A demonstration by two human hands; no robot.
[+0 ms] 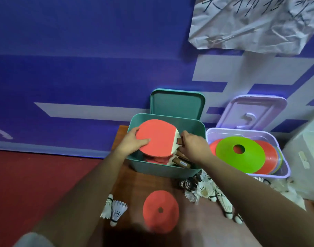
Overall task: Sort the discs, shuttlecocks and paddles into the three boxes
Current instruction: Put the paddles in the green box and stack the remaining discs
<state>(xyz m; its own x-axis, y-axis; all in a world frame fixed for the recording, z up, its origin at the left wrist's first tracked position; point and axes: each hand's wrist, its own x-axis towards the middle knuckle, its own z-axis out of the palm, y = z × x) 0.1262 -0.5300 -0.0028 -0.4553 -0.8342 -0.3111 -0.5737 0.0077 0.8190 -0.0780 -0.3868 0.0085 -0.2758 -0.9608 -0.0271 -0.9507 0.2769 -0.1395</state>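
Your left grip (134, 139) holds paddle (158, 138) by blade edge, right grip (193, 147) closed round handle, over green box (152, 168) at 12 o'clock. Still left on tabletop (133, 184): red disc (160, 211) at 6, shuttlecocks (206, 191) at 4 and 8.

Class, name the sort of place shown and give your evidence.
Probably a sports hall's equipment corner: a red paddle held over the teal box, marker discs in the lilac box, shuttlecocks on the table.

The light is soft and a bit dim, a big dark shadow lies on the near edge of the table (134, 184), a blue glow rims the pale lid (259, 107), and everything looks fuzzy and bends near the sides
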